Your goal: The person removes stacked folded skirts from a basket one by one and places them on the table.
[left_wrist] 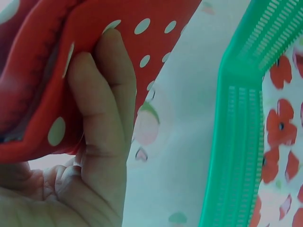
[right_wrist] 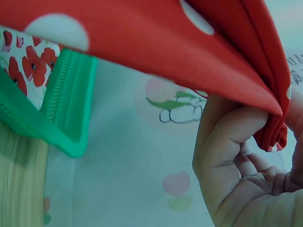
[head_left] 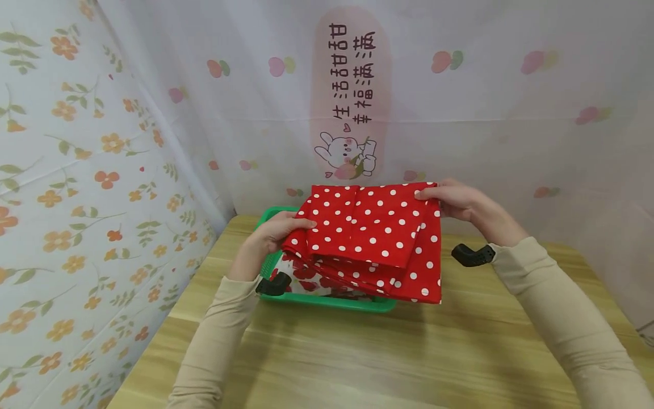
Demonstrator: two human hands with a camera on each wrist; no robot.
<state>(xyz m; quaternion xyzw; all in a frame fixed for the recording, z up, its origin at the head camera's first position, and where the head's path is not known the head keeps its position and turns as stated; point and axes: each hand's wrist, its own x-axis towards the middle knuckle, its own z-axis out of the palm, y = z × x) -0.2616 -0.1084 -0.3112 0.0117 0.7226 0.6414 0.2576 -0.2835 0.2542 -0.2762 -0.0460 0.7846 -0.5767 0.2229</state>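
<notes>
A folded red cloth with white dots (head_left: 378,227) hangs between both hands, above the right part of a green plastic basket (head_left: 352,303). My left hand (head_left: 278,230) grips its left edge, thumb on top and fingers underneath. At the upper right corner, my right hand (head_left: 455,200) pinches the layers between thumb and fingers. In the right wrist view the bunched corner of the red cloth (right_wrist: 227,71) lies over the curled fingers. Inside the basket is a white cloth with red flowers (head_left: 311,281), partly covered by the dotted one.
The basket stands on a wood-grain table (head_left: 347,358). Behind the table hangs a pale curtain (head_left: 490,113) with fruit prints and a rabbit drawing. A flowered curtain (head_left: 76,227) borders the left side. Black wrist mounts (head_left: 472,255) sit at both sleeves.
</notes>
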